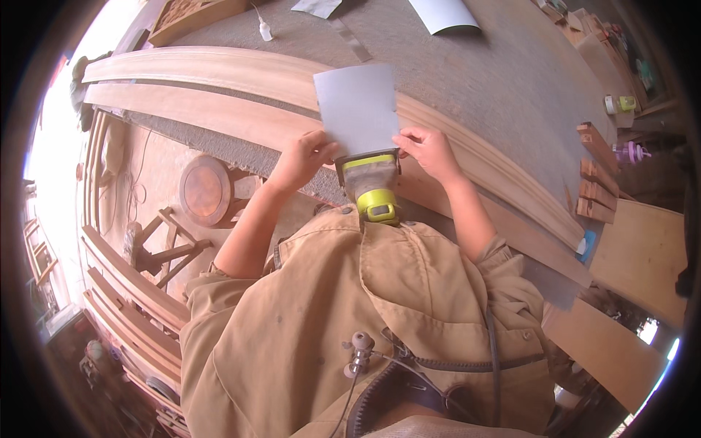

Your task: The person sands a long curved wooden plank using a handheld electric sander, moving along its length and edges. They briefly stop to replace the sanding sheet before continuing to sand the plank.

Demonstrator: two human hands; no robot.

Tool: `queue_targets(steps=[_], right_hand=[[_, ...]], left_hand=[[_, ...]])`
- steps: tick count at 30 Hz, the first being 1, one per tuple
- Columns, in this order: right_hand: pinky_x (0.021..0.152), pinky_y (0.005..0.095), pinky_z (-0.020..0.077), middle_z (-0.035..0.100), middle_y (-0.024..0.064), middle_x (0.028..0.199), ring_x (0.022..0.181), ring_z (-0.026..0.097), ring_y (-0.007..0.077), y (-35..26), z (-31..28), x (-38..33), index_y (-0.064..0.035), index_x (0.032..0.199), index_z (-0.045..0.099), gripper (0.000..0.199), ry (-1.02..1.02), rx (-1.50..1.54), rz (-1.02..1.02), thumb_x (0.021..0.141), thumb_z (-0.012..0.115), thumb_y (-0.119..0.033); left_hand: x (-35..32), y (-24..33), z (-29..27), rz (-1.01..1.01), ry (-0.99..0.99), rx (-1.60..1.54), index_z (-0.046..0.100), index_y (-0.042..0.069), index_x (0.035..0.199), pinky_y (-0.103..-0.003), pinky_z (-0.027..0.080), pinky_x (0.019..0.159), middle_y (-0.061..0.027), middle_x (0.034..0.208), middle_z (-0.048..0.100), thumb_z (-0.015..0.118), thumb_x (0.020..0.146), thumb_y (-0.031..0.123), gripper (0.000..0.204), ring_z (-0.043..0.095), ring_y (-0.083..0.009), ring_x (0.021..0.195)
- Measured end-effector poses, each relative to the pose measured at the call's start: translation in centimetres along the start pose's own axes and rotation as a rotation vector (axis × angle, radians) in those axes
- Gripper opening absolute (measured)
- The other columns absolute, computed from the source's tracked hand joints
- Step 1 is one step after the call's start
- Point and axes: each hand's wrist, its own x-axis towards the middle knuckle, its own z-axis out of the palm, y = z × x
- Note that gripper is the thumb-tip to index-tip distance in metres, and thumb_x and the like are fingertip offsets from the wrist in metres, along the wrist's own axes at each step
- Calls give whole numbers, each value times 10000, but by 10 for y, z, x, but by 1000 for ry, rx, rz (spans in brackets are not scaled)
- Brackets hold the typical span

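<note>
1. The left hand point(305, 157) pinches the left side of a grey sheet of sandpaper point(358, 108), so the sheet stays flat.
2. The right hand point(431, 152) pinches the right side the same way.
3. The sheet stands over the pad of a yellow-green sander point(372, 186), which rests against the person's tan shirt point(328, 306).
4. Long curved wood boards point(219, 69) lie across the near edge of the grey workbench point(511, 73), just past the hands.

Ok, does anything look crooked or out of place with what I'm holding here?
Slightly. The grey sheet sits a little tilted over the sander, its lower edge at the pad while most of it sticks up loose. Left hand and right hand pinch its lower corners. Nothing looks torn or spilled on the bench.
</note>
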Motion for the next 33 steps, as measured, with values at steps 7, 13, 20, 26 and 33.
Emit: queue_targets(steps=[7,13,20,26,33], right_hand=[[631,232,487,645,17,711,654,590,67,0,0,1,15,846,660,170,-5,-80,-47,860,644,-154],[643,265,486,645,49,723,667,598,107,3,6,5,6,849,644,192,-1,-124,-85,842,655,-186],[658,241,485,598,10,752,703,576,84,7,7,6,16,845,593,158,-9,-203,-111,870,632,-135],[645,247,483,590,15,748,696,580,89,12,0,4,1,832,578,146,-37,-78,-63,873,623,-131],[640,255,491,611,19,718,677,599,89,20,1,8,-1,828,596,152,-29,1,-70,861,632,-145]], left_hand=[[-2,-3,-5,17,-9,45,593,-56,876,-282,492,650,-99,772,600,593,905,163,221,602,-127,716],[-1,-23,-4,9,10,-27,596,-55,877,-274,484,689,-102,811,587,590,904,138,195,586,-127,743],[-8,-12,-1,3,15,-142,585,-37,836,-290,463,656,-101,789,555,616,882,128,174,554,-140,721],[-6,-6,0,132,73,206,539,-27,743,-332,429,577,-127,700,530,659,849,157,244,524,-219,610],[-5,-10,4,132,113,200,538,-29,733,-338,429,578,-141,684,526,659,847,178,266,507,-229,596]])
